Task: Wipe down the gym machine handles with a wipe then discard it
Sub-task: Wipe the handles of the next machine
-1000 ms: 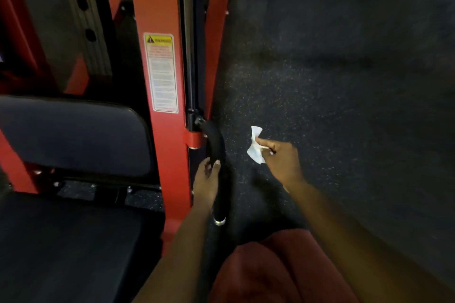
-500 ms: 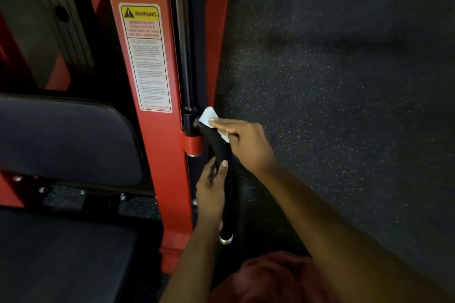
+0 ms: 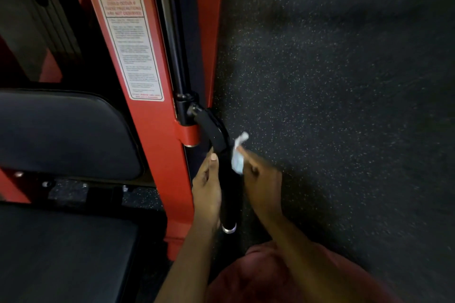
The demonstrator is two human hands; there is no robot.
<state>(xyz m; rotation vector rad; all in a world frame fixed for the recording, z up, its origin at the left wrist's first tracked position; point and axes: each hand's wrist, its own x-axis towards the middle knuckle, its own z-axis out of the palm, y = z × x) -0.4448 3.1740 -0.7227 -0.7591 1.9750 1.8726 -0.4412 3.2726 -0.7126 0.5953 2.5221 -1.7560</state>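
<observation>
While the left hand [image 3: 206,187] steadies the black handle [image 3: 225,172] at lower centre of the frame, the right hand [image 3: 262,184] pinches a crumpled white wipe [image 3: 237,155] against its right side, mid-wipe, with the lower grip seemingly next.

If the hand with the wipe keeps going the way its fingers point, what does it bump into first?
Probably the black handle. The right hand pinches the wipe just right of it, fingers aimed up and left. Depth is unclear, so it might slip past toward the red frame.
</observation>
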